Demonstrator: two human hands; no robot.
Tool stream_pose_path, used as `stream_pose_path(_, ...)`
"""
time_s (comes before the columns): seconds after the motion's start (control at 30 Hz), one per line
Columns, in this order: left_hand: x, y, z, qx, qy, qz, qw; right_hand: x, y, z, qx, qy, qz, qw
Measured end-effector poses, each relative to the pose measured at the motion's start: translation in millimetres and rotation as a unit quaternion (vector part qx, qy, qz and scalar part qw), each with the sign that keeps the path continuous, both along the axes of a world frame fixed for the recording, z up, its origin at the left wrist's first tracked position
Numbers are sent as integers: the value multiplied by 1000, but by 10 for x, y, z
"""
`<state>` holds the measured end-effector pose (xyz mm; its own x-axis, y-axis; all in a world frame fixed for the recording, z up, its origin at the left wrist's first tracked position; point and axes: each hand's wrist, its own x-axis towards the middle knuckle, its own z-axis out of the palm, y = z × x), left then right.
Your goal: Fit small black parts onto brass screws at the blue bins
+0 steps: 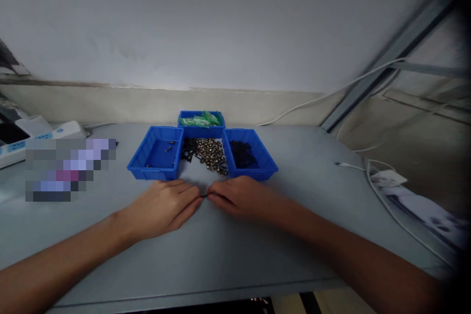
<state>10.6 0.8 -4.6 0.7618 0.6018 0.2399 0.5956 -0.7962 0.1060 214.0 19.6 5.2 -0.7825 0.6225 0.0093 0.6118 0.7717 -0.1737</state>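
Observation:
My left hand and my right hand rest on the grey table, their fingertips meeting. Both pinch a tiny dark part between them; it is too small to name. Just beyond the hands lies a loose heap of small metal parts with some black pieces beside it. A blue tray on the left holds a few small parts. Another blue tray on the right holds dark pieces. A third blue tray behind holds green items.
A white power strip lies at the far left by a blurred patch. White cables and an adapter lie at the right table edge. A wall stands close behind the trays.

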Motion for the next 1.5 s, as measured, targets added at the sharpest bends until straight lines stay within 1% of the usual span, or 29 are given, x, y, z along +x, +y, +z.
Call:
stream_pose_path(0.13, 5, 0, -4, 5, 8, 7, 1000, 14, 3, -11, -16, 9, -19, 1000)
stream_pose_path(0.33, 4, 4, -3, -6, 28, 16, 999, 14, 8, -49, 27, -13, -5, 1000)
stream_pose_path(0.47, 4, 7, 2, -13, 32, 20, 999, 1, 2, -43, 36, -16, -2, 999)
stream_pose_path(0.57, 3, 10, -6, -11, 32, 21, 999, 3, -1, -38, 24, -17, -9, 1000)
stream_pose_path(0.73, 3, 5, -8, -11, 38, 23, 999, 10, 8, -39, -22, 14, -35, 999)
stream_pose_path(0.83, 2, 1, -9, -14, 41, 31, 999, 0, 6, -28, -19, 3, -46, 999)
stream_pose_path(0.97, 3, -4, -12, -16, 37, 31, 999, -11, 0, -15, 5, -15, -32, 999)
stream_pose_path(1.17, 9, -4, 0, 7, 32, 39, 999, 4, 5, -37, 36, -13, 3, 999)
stream_pose_path(1.23, 5, -1, -3, 4, 31, 33, 999, 12, 4, -40, 28, -6, 5, 1000)
stream_pose_path(1.43, -4, 9, -25, 0, 23, 22, 1000, 27, -4, -46, -13, 11, -38, 999)
stream_pose_path(1.5, -4, 11, -29, -2, 20, 22, 1000, 25, -5, -51, -14, 11, -44, 999)
